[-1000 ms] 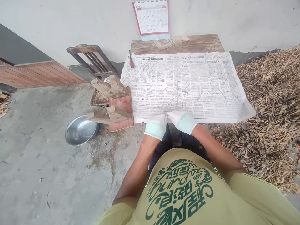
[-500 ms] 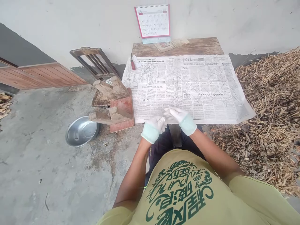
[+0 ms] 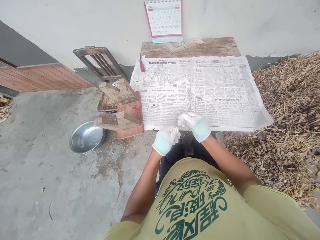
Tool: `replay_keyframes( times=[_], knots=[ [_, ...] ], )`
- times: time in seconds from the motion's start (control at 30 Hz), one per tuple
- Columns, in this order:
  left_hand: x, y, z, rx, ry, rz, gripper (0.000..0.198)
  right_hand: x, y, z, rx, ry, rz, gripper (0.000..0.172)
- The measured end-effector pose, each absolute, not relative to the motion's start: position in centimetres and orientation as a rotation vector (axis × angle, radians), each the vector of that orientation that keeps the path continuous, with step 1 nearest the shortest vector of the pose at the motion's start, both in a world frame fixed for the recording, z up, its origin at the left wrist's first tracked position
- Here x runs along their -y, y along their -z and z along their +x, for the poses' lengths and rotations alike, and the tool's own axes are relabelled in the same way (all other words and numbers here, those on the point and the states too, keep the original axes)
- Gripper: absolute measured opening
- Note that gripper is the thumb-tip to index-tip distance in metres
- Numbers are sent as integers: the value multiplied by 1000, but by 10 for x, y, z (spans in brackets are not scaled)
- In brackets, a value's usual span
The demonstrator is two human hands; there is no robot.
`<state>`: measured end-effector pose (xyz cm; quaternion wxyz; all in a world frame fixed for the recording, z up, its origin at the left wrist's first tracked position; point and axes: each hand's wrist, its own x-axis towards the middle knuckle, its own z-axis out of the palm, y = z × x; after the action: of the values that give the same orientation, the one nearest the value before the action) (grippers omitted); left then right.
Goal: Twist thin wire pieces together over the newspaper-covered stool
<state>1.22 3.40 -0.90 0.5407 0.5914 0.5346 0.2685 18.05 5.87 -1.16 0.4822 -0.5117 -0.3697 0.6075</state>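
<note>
A thin curved wire [image 3: 185, 135] shows between my two gloved hands, at the near edge of the newspaper [image 3: 172, 116]. My left hand [image 3: 168, 137], in a white glove with a pale green cuff, is closed on the wire. Slightly higher and to the right, my right hand [image 3: 191, 122] pinches the wire too, its fingers bent toward the left one. Thin wire pieces lie scattered over the newspaper. Near the newspaper's far left corner rests a screwdriver [image 3: 142, 66] with a red handle.
Behind the newspaper a desk calendar [image 3: 166, 21] stands on the wooden table [image 3: 212, 46]. To the left are a wooden chair [image 3: 107, 63], an overturned stool [image 3: 130, 120] and a metal basin [image 3: 87, 137]. Dry stalks [image 3: 287, 133] are heaped at the right.
My hands have moved slightly apart, the right one a little to the right. More of the wire's curve shows between them. The whole view has shifted slightly.
</note>
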Motion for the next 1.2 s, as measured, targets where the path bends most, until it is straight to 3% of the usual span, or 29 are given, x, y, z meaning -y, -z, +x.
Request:
replay_keyframes(
  times=[0.63, 0.87, 1.2],
  knots=[
    [-25, 13, 3, -986, -671, 1206, 54, -50, -2, 176, 1035, -1481, -1148, 29],
    [-27, 4, 10, -1325, -771, 1245, 44, -48, 5, 189, 1042, -1532, -1087, 57],
    [-33, 11, 12, -1416, -819, 1259, 36, -28, -1, 184, 1181, -1465, -1348, 31]
  ],
)
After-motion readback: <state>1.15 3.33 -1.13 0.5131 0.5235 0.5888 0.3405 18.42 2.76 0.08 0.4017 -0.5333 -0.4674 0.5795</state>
